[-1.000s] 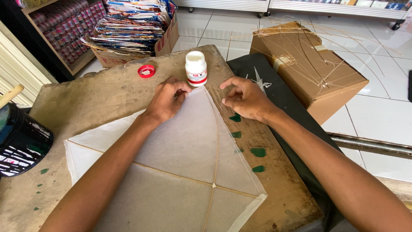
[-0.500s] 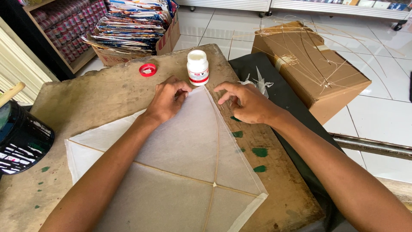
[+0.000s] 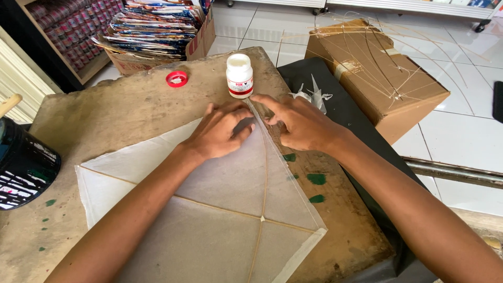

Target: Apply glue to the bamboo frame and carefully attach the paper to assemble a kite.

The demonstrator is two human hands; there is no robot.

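Paper kite (image 3: 220, 209): flat on the worn table (image 3: 105, 120), tip by the open glue bottle (image 3: 239, 76); left hand (image 3: 217, 131) and right hand (image 3: 298, 123) press flat, gripping nothing; best smoothed outward along the folded edge, evenly.

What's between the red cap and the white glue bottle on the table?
Nothing: in the head view, only bare brown tabletop lies between the red cap and the white bottle.

white glue bottle (image 3: 239, 75), red-banded label, table top | brown carton (image 3: 377, 78), floor right
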